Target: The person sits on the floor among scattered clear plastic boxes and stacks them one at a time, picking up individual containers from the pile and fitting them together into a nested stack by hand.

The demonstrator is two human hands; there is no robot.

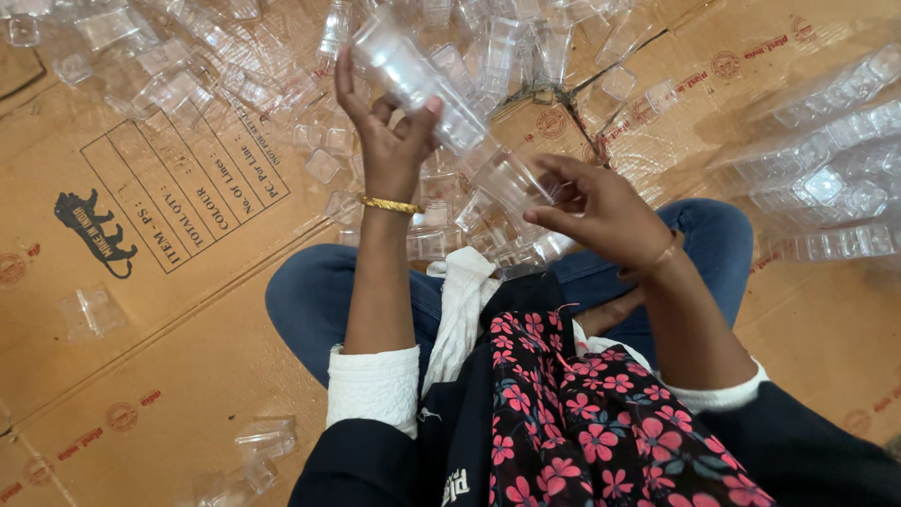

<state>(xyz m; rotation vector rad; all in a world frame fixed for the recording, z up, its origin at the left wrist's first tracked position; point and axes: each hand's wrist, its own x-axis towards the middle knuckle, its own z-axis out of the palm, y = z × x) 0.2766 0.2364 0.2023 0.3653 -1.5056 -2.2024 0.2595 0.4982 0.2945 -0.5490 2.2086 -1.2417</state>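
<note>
I sit cross-legged on flattened cardboard. My left hand (pixel 387 131), with a gold bangle on the wrist, is raised and grips a nested stack of clear plastic cups (pixel 413 75) that points up and to the left. My right hand (pixel 601 208) holds a single clear plastic cup (pixel 507 180) by its rim, just below the lower end of the stack. A heap of loose clear cups (pixel 460 235) lies on the floor in front of my knees.
Flattened brown cardboard boxes (pixel 141 319) cover the floor. Many loose clear cups (pixel 188 66) are scattered at the top left. Long nested rows of cups (pixel 826 178) lie at the right. A few single cups (pixel 94 312) sit near my left knee.
</note>
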